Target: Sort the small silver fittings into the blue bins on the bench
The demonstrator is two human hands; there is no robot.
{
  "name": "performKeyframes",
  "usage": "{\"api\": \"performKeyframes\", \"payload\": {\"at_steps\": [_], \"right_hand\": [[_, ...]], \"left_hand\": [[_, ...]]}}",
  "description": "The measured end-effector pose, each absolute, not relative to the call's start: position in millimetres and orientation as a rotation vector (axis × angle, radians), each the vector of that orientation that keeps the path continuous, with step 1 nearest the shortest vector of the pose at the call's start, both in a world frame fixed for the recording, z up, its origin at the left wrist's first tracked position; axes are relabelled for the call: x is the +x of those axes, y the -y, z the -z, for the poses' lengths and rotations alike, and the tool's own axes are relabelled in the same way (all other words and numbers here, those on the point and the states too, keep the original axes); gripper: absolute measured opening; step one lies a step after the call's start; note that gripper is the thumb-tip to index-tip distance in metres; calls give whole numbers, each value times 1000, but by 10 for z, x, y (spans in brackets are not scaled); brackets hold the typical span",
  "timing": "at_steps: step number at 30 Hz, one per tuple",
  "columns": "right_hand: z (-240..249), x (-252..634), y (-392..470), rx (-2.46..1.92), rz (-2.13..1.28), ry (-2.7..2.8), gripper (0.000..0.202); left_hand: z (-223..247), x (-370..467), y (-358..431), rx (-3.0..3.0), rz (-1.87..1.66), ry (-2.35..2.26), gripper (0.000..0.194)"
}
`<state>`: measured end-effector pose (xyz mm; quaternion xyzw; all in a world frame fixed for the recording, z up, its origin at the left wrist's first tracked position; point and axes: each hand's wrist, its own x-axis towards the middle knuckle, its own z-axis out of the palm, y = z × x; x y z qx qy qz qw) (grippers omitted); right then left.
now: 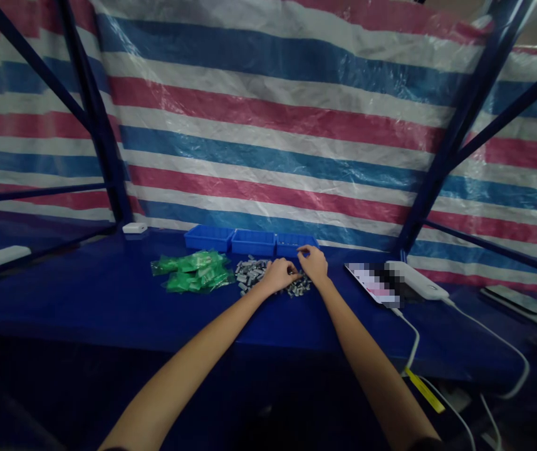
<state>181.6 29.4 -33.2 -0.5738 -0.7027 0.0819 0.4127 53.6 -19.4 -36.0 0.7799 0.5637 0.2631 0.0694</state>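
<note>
Green bags: a loose heap of clear-and-green plastic packets (195,273) lies on the blue desk (108,307), left of the metal pieces; what is inside is hard to tell.
Left tray: blue and shallow (209,239), behind the green bags; its contents cannot be made out.
Middle tray: also blue (253,243), just beside the left one; no contents can be made out from here.
Larger metal pieces: a loose gray pile (248,274) in front of the middle tray.
Left hand: curled, its fingers narrow (279,276) over the inner edges of both piles — whether a piece is pinched cannot be told.
Smaller metal pieces: a shinier pile (299,287), between and below the hands.
Right tray: blue (296,241), with a few small bits in it.
Right hand: fingers bent and a little apart (314,265), in front of the right tray; any held piece is hidden.
Step in hand: apparently fingering or picking through the small pieces — the next move calls for a light fingertip pinch that leaves neighboring pieces undisturbed.
Phone: right of the right hand, on the desk (371,283).
</note>
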Motion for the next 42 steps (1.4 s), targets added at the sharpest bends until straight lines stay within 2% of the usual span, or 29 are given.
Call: {"api": "performKeyframes", "payload": {"at_steps": [7, 13, 16, 21, 25, 29, 36, 42], "right_hand": [[320, 1807, -263, -1414, -266, 1768, 19], [321, 1776, -272, -1347, -390, 1707, 21], [323, 1694, -292, -1198, -634, 1629, 25], [303, 1505, -269, -920, -1250, 1398, 25], [277, 1426, -195, -693, -1487, 1256, 29], [256, 1433, -162, -699, -1507, 1127, 33], [289, 1459, -215, -787, -1403, 1199, 28], [341, 1678, -405, -1072, -1052, 1235, 28]], "left_hand": [[394, 533, 108, 2086, -1048, -1549, 21], [348, 497, 60, 1741, -1573, -1423, 14], [327, 466, 37, 1590, -1759, -1387, 14], [297, 465, 49, 1486, -1918, -1299, 17], [263, 474, 98, 1494, -2011, -1324, 18], [254, 478, 122, 1484, -2026, -1350, 17], [304, 481, 92, 1514, -1956, -1378, 14], [319, 484, 89, 1544, -1859, -1580, 20]]}}
